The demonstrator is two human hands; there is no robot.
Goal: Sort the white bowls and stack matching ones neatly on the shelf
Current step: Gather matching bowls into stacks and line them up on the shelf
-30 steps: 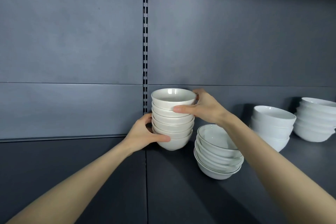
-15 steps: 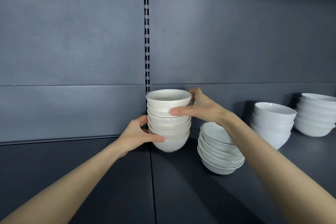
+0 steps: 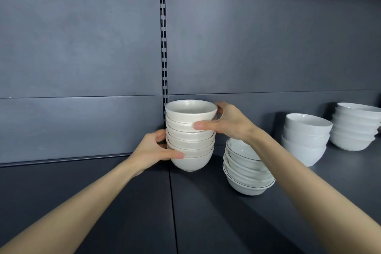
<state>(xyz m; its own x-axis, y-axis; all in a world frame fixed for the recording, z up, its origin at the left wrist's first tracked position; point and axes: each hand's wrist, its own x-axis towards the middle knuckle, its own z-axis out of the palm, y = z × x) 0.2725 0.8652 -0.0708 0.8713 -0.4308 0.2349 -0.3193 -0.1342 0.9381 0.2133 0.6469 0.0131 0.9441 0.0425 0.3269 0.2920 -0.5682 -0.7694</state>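
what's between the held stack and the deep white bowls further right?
Head view: the dark-rimmed bowl stack on the shelf, with the right hand reaching over it.

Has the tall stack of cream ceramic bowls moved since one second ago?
Yes, slightly left: the tall stack of cream ceramic bowls now reaches the slotted grey metal upright.

Holds a stack of cream bowls [image 3: 190,136] at the dark shelf [image 3: 206,222]: left hand [image 3: 152,150] curled round the lowest bowls, right hand [image 3: 228,123] round the upper ones. Just right, a dark-rimmed bowl stack [image 3: 245,171]; farther right, a deep white stack [image 3: 305,140] and an end stack [image 3: 354,128].
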